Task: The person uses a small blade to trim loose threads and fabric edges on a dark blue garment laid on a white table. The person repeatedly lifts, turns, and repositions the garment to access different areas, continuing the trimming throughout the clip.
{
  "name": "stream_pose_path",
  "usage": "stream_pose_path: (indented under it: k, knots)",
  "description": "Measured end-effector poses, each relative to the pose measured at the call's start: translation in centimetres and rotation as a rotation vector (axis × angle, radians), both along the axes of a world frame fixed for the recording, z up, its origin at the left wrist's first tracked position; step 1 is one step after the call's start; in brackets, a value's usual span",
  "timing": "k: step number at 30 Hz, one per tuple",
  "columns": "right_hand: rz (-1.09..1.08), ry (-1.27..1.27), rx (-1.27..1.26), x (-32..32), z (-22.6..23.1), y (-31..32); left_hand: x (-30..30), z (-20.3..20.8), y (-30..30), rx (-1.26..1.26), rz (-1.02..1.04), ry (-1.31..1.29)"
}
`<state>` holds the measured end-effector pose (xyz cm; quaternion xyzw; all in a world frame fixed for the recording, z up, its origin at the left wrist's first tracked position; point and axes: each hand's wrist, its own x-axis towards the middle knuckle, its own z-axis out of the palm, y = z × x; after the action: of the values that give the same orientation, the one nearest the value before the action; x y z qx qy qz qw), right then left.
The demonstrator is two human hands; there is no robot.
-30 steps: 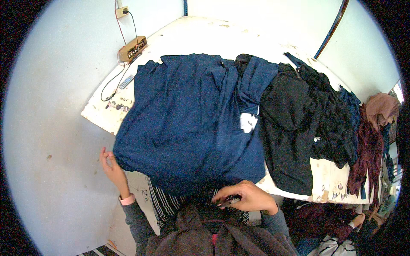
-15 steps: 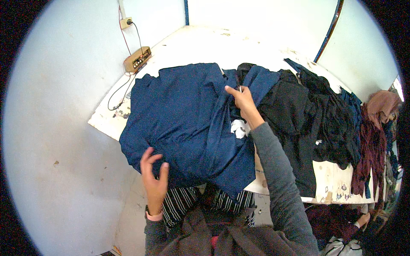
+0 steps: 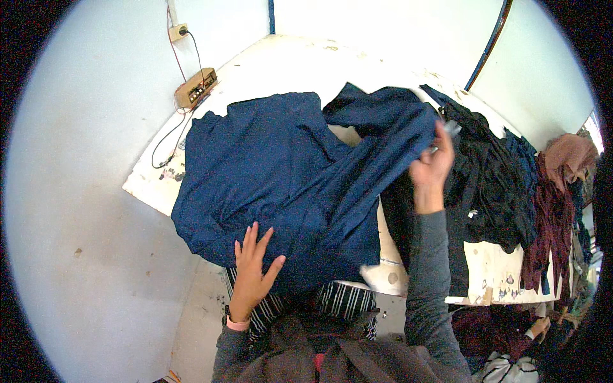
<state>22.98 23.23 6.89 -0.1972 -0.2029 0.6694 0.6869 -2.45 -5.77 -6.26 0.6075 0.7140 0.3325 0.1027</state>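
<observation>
A navy blue garment [image 3: 255,147] lies spread over the near part of the white table, its front edge hanging down toward my lap. My left hand [image 3: 254,271] rests near its lower edge, fingers stretched and apart. At the right, my right hand [image 3: 432,163] is closed on a long strip of the same cloth, drawn out over the dark clothes. A small greyish thing [image 3: 452,127] shows at its fingertips, too blurred to name. Part of the grip is hidden by the cloth.
Black garments [image 3: 476,179] are heaped on the table's right, with a maroon cloth [image 3: 548,223] beyond. A wooden power strip [image 3: 196,88] with cords sits at the back left against the wall. Another person's hand [image 3: 540,327] shows at the lower right.
My right hand has moved to the right, pulling a strip of the navy garment along with it. My left hand has shifted slightly right onto the cloth. The white patch on the garment is now covered.
</observation>
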Motion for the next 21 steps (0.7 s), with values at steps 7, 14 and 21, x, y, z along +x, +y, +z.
stream_pose_path:
  k: [7, 14, 21]
  knots:
    - [-0.61, -0.216, 0.195, 15.9, -1.0, -1.1, 1.6, 0.8, 1.3, -0.137, -0.11, 0.083]
    - [-1.245, -1.755, -0.254, 29.2, -5.5, -9.7, 1.6, 0.2, 0.8, -0.138, -0.117, 0.164]
    - [-0.764, -1.585, 0.324, 17.3, -2.2, -6.4, 1.8, 0.2, 1.1, -0.131, -0.108, 0.211]
